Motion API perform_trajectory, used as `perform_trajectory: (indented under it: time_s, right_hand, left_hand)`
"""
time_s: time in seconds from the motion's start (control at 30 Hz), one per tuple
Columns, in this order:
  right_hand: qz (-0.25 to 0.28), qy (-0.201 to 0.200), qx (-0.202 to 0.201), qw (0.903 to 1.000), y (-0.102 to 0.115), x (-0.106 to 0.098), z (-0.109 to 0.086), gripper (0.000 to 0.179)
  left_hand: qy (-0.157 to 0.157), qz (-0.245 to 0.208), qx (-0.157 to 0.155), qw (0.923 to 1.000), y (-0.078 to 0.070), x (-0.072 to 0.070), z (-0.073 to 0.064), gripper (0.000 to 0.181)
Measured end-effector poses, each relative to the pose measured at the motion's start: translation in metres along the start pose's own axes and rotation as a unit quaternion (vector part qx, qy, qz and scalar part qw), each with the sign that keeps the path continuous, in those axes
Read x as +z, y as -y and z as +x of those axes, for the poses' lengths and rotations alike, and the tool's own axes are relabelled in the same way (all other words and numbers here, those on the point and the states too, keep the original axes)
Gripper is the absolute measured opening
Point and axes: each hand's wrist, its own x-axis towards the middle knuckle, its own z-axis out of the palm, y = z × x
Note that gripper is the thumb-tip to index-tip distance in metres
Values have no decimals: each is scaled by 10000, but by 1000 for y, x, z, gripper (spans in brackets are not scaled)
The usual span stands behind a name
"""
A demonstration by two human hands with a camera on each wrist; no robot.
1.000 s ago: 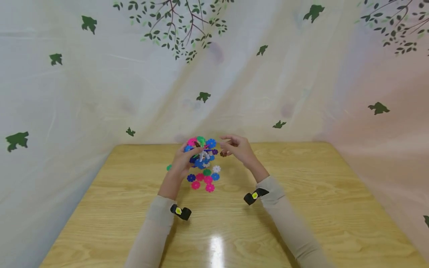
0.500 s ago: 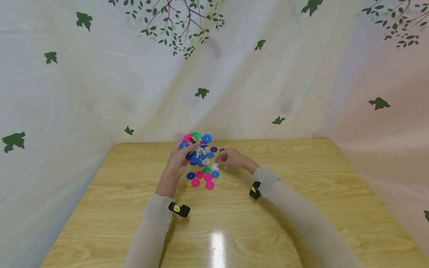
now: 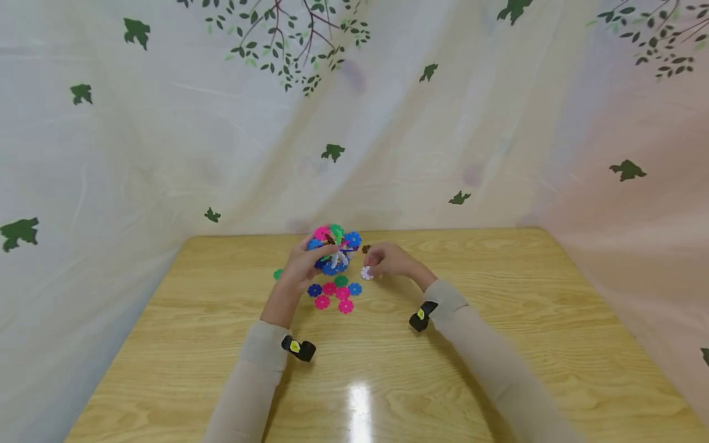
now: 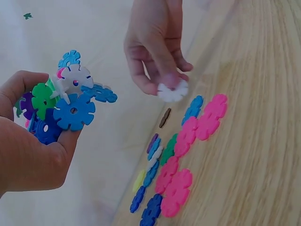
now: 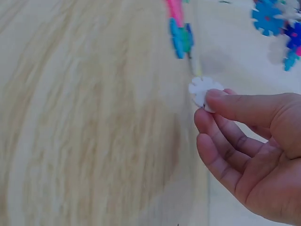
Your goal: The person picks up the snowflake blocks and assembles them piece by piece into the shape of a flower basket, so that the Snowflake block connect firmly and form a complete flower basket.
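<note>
Wood-grain table (image 3: 183, 351), pale cloth backdrop (image 3: 554, 123) hanging behind it, printed with green birds and leafy branches (image 3: 310, 37).

Right hand (image 3: 390, 259), far side of the table: thumb and fingertips pinch a notched white disc (image 4: 173, 92) by its edge, lifted off the wood; remaining fingers loosely bent. Left hand (image 3: 303, 261), to its left: curled round a cluster of interlocked discs (image 4: 80, 117), blue, green, white, purple and pink, thumb laid across it, cluster held up off the table. White disc just right of the cluster, apart from it.

Loose discs flat on the table, nearer than the cluster: four pink discs (image 4: 177, 193), a green disc (image 4: 169, 149) just beyond, a light blue disc (image 4: 193, 109) to the right, a dark blue disc (image 4: 150, 212) to the left. Brown disc (image 3: 367, 249) farther off, beside the right hand. Another green one (image 3: 278, 274) left of the left hand. Pale sleeves (image 3: 504, 369); black device (image 3: 299, 348) at the left wrist.
</note>
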Motion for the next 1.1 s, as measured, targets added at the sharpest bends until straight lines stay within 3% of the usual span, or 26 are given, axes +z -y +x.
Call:
perform_trajectory:
  time_s: [0.2,0.33,0.43,0.53,0.73,1.1]
  right_hand:
    - [1028,-1051,-99,9891,5,-12,-14,21]
    - [1587,-1954,-539,9663,22,-18,-21,25]
    - [1810,-2374,-917,9500,34,-19,-22,25]
    - [1733,-2451,-1141,9470,44,-17,-22,23]
    - [1443,-2283,-1425,9522,53,-9,-23,16]
    - [924,-2346,-1379,9578,56,-2,-23,15]
  left_hand:
    - [187,410,-2,9990,10,6,1,62]
    - [279,553,0,9981,15,9,3,58]
    - [334,528,-23,9980,16,10,4,58]
    - [380,479,-37,9981,17,11,5,58]
    - [448,457,-22,9979,19,13,7,53]
    - [401,583,-73,9975,19,16,5,48]
